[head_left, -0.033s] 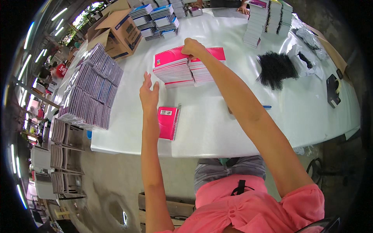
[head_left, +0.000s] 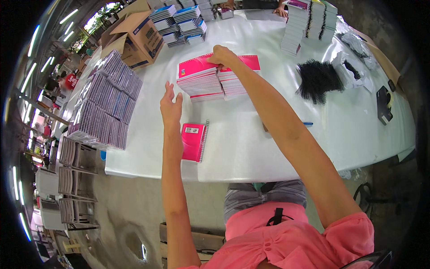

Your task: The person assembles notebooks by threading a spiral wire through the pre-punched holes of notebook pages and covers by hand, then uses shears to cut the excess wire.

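Observation:
Two side-by-side stacks of pink-covered notebooks, a left stack and a right stack, stand mid-table, with punched holes along their far edges. My right hand reaches over them, its fingers curled closed at the right edge of the left stack's top notebook; the fingertips are partly hidden. My left hand hovers left of the stacks, empty, thumb and fingers apart. Nearer to me lies a pink spiral notebook with a white label and a wire coil on its right side, partly behind my left forearm.
Wrapped notebook stacks stand left, beside an opened cardboard box. Blue-topped stacks are at the back. Right lie black binding coils, a tape dispenser and a blue pen. Another person's hand rests at the far edge.
My left hand has shifted very slightly to the left. My right hand stays at the left pink stack.

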A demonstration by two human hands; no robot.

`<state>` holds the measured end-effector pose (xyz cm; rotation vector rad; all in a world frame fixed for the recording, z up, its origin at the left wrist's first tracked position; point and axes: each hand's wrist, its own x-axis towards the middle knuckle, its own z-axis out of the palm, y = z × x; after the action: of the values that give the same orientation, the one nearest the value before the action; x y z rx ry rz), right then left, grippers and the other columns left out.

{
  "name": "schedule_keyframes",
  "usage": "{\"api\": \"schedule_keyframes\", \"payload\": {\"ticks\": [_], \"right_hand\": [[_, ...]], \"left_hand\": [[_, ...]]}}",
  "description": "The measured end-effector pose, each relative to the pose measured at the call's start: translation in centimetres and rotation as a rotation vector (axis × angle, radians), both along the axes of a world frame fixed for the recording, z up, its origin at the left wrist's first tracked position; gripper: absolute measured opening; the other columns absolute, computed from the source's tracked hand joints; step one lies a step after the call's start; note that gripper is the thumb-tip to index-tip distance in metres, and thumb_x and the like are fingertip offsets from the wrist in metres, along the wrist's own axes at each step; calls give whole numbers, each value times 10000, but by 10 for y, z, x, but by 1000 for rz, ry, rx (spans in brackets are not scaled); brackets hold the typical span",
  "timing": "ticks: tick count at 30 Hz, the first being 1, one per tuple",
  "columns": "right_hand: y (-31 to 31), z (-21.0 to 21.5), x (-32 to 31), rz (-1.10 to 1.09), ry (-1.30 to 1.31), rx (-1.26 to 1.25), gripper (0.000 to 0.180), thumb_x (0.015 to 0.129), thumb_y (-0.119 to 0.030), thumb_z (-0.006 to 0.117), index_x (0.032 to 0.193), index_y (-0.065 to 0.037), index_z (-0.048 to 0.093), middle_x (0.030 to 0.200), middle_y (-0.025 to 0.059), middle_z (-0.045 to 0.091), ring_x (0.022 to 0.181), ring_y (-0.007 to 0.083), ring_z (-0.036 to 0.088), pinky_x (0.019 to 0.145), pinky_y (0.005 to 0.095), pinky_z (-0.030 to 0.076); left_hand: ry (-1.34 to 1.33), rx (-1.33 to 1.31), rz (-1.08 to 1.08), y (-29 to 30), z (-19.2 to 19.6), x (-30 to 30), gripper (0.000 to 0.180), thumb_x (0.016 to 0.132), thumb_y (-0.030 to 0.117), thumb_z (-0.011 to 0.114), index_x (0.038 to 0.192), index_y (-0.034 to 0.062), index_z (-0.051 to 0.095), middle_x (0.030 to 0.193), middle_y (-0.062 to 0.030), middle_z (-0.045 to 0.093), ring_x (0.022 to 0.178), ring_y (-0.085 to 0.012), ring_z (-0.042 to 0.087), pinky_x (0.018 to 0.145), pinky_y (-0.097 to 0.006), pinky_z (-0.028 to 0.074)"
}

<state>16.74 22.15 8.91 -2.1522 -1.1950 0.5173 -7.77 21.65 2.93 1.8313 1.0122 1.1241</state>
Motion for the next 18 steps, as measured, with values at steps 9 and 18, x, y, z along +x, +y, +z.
{"api": "schedule_keyframes", "payload": {"ticks": [9,18], "right_hand": [[-5,-6,-3,-101,190,85,433,627,-302,880,903,-51,660,780,102,717,630,212,706,631,316,572],[-17,2,-11,-152,145,131,277,654,-215,851,828,-63,698,801,109,726,634,228,716,689,335,580]], "left_hand": [[-91,-76,89,4,-4,-7,682,865,50,635,1485,70,350,1491,-196,403,1381,-314,392,1093,-366,337],[-169,-121,69,-2,2,2,657,856,43,651,1461,58,395,1481,-211,407,1360,-288,426,1093,-356,334]]}}
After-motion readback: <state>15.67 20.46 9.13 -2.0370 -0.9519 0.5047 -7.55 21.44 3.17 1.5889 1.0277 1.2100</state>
